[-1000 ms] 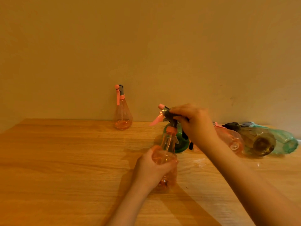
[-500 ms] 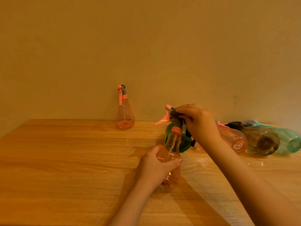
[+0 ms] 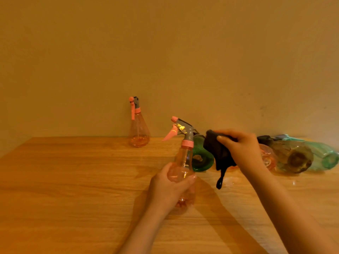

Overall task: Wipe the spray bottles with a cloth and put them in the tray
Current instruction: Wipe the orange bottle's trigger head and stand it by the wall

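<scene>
My left hand (image 3: pixel 169 187) grips the belly of a clear pink spray bottle (image 3: pixel 183 162) with a grey head and pink trigger, held upright just above the table. My right hand (image 3: pixel 242 149) holds a dark cloth (image 3: pixel 219 154) to the right of the bottle's head, apart from it, with a loop dangling down. A second pink spray bottle (image 3: pixel 138 129) stands by the wall. Lying on their sides at the right are a green bottle (image 3: pixel 201 158), a pink bottle (image 3: pixel 268 158), a brown bottle (image 3: pixel 293 156) and a teal bottle (image 3: pixel 328 154). No tray is in view.
The wooden table (image 3: pixel 73 189) runs up to a plain wall (image 3: pixel 165 52) at the back. Its left edge angles away at the far left. Wet glints show on the wood near the lying bottles.
My right hand has pulled the cloth off the spray head and moved right, so the head now shows. The bottle in my left hand stays about where it was.
</scene>
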`<act>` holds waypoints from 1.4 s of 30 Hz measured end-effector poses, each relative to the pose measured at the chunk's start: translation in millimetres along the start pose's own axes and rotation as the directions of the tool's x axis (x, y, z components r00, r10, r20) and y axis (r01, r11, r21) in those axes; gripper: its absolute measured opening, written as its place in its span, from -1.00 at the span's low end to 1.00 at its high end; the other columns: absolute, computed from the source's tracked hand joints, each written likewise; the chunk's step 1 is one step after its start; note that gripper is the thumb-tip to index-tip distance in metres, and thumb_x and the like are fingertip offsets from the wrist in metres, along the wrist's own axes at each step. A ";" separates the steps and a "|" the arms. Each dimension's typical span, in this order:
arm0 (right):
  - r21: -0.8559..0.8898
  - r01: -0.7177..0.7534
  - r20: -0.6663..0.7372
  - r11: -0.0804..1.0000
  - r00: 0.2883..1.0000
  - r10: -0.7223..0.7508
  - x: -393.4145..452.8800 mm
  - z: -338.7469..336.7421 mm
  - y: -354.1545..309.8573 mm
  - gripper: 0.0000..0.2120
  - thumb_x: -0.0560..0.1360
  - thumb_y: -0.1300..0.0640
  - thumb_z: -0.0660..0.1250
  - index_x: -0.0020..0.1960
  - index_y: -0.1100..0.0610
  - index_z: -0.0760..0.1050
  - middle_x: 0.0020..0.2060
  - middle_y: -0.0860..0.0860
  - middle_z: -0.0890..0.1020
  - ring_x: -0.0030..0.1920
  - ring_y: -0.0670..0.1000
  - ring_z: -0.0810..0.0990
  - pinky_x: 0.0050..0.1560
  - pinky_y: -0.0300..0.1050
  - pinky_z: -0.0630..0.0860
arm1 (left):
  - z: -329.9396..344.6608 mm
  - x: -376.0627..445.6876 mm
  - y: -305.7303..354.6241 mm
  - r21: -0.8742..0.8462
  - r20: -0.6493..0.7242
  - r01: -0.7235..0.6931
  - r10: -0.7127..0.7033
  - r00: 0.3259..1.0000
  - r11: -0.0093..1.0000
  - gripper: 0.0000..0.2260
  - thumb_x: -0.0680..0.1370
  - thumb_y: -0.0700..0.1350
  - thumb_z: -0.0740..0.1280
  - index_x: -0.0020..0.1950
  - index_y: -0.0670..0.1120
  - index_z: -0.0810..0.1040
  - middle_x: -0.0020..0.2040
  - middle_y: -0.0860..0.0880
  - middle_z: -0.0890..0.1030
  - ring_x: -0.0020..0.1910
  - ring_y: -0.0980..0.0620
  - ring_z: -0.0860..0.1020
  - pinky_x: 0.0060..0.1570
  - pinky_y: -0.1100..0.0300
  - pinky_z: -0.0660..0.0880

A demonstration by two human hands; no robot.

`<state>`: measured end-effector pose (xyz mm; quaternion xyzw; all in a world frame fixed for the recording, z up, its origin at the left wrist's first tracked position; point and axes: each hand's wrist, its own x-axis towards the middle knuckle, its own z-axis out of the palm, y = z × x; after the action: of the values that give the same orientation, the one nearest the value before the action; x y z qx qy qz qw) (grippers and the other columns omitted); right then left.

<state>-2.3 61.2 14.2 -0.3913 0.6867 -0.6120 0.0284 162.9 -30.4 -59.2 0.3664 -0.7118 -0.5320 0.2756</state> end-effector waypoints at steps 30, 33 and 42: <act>0.270 -0.180 0.016 0.946 0.983 0.182 -44.3 33.4 70.9 -0.69 0.43 0.39 0.35 -0.17 -0.03 0.63 -0.21 -0.16 0.66 -0.15 -0.23 0.61 -0.15 -0.40 0.49 | 16.3 121.3 -6.1 0.314 -0.424 0.043 0.100 0.900 0.948 -0.08 0.38 0.11 0.50 0.52 -0.20 0.04 0.50 -0.22 0.16 0.49 -0.18 0.09 0.41 0.00 0.10; 0.334 -0.214 0.003 0.918 0.974 0.226 -42.7 31.7 71.2 -0.72 0.44 0.38 0.34 -0.17 0.00 0.63 -0.24 -0.15 0.66 -0.18 -0.24 0.61 -0.20 -0.41 0.49 | 9.5 106.6 -5.4 0.412 -0.334 0.021 0.129 0.933 0.911 -0.06 0.41 0.09 0.48 0.54 -0.17 -0.04 0.52 -0.21 0.08 0.50 -0.19 0.06 0.44 -0.02 0.08; 0.310 -0.205 0.018 0.928 0.978 0.210 -42.7 33.6 72.6 -0.72 0.43 0.38 0.35 -0.16 0.00 0.64 -0.21 -0.15 0.66 -0.15 -0.25 0.61 -0.16 -0.42 0.48 | -14.2 63.5 -16.5 0.938 0.253 -0.300 0.247 0.936 0.175 -0.41 0.65 0.14 -0.03 0.56 -0.04 -0.24 0.51 0.00 -0.38 0.48 -0.02 -0.40 0.45 -0.03 -0.32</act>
<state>8.2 54.0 -75.5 -0.3026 0.6196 -0.7088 0.1486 141.0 -92.8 -70.8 0.3126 -0.9449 0.0729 0.0646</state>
